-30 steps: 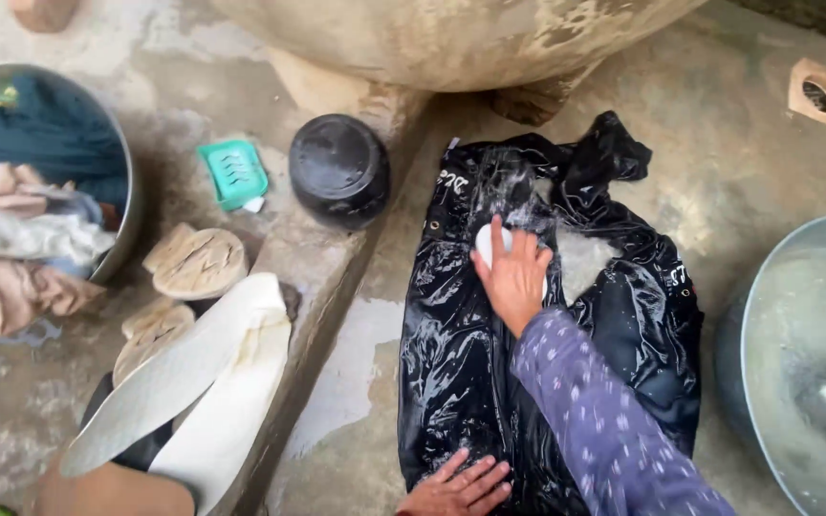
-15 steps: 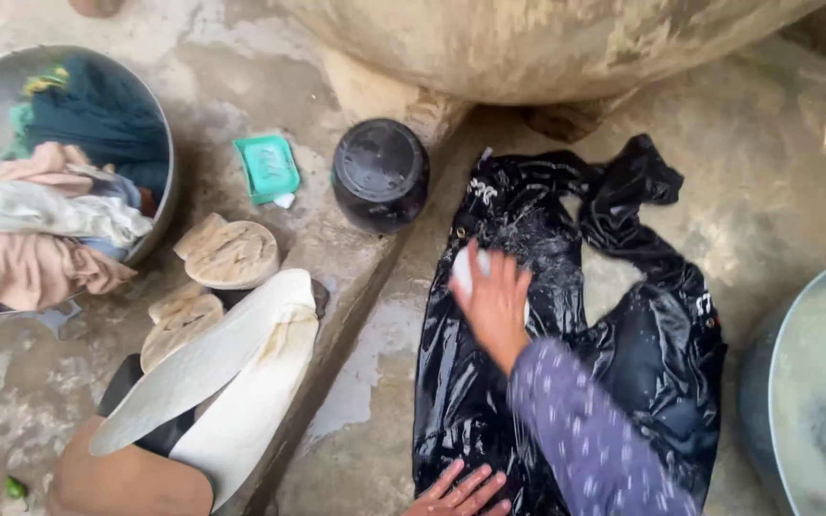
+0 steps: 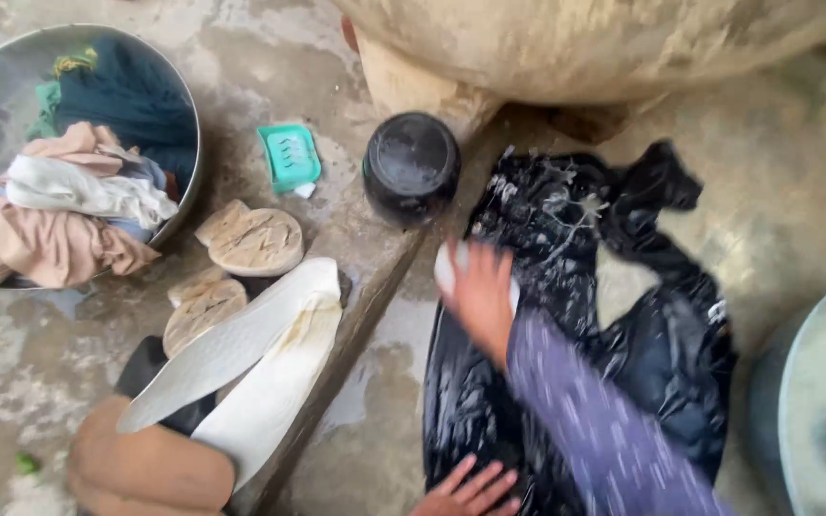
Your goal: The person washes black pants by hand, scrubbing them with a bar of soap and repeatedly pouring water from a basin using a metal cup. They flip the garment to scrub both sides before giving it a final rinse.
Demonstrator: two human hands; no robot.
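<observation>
Wet, stained concrete floor (image 3: pixel 270 57) outdoors, split by a low raised kerb (image 3: pixel 356 325) running diagonally. Above, the pale curved belly of a big clay jar (image 3: pixel 604 43). Left of the kerb: a metal basin (image 3: pixel 184 124) heaped with clothes, a teal soap dish (image 3: pixel 290 156), a black pot (image 3: pixel 411 168), two wooden sandals (image 3: pixel 241 244) and a pale cloth (image 3: pixel 250 368) draped over a knee. Right of the kerb: a black garment (image 3: pixel 662 354) spread flat and soapy on the floor. Right hand (image 3: pixel 482 296) (blurred by motion) pressed onto the garment's left edge, fingers closed around a white bar of soap (image 3: pixel 451 268). Left hand (image 3: pixel 470 492) at the bottom edge, fingers spread flat on the garment's lower end. Far right, part of a second metal basin (image 3: pixel 815 401).
</observation>
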